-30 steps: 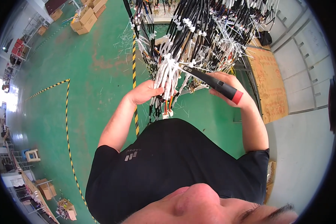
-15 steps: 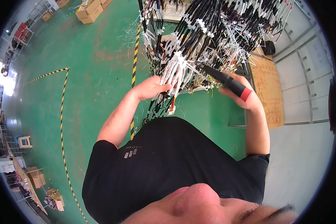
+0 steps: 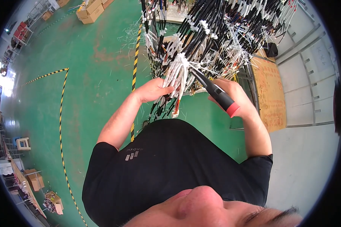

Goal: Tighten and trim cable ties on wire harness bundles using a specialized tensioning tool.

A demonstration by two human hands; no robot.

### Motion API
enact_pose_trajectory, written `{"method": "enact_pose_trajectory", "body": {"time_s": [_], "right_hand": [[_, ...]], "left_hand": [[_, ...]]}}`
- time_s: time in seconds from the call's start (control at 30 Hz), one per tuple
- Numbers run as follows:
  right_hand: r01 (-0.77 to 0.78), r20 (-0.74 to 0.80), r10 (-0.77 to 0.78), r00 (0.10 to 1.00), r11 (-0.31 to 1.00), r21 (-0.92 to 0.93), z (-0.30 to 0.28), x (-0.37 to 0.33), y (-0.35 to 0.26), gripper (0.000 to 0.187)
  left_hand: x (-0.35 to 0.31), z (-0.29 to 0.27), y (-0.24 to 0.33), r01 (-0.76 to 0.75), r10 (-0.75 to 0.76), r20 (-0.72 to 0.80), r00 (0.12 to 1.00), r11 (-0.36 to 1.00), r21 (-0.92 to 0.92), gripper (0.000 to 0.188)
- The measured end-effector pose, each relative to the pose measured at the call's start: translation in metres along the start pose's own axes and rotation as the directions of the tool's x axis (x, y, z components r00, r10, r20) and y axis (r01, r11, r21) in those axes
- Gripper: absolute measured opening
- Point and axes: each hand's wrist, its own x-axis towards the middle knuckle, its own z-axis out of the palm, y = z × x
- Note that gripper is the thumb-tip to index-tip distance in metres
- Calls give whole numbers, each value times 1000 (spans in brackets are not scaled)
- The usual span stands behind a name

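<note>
left hand (image 3: 153, 90) cups the white wire bundle (image 3: 177, 77) hanging at chest height, right hand (image 3: 231, 94) fisted round the red-tipped pliers (image 3: 212, 90). i'd keep the bundle steady and only nip the tie tail.

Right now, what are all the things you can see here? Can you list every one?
Bundle of white-sleeved wires with connectors: one, white, hanging centre, at the left hand.
Mass of black cables with white ties: many, black and white, top centre on a frame.
Black-handled tool with red end: one, black and red, in the right hand, tip at the white bundle.
Green painted floor: one, green, left and centre.
Yellow-black striped floor lines: several, on the floor.
Brown cardboard boxes: a few, top left.
Brown board: one, right of the cables.
Black short-sleeved shirt: one, below centre.
Left hand: one, grip on the white bundle.
Right hand: one, grip on the tool.
</note>
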Motion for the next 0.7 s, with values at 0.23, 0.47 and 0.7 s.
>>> {"method": "enact_pose_trajectory", "body": {"time_s": [0.23,0.47,0.7], "right_hand": [[131,-176,-171,969,968,-215,31,-8,34,34],[-32,-310,108,944,970,240,43,-24,52,46],[141,-312,-74,947,970,200,37,-11,83,48]], "left_hand": [[-4,-3,18,-27,50,68,996,953,-302,43],[-3,-10,13,18,49,111,993,847,-532,52],[4,-19,-12,4,58,68,996,737,-676,28]]}}
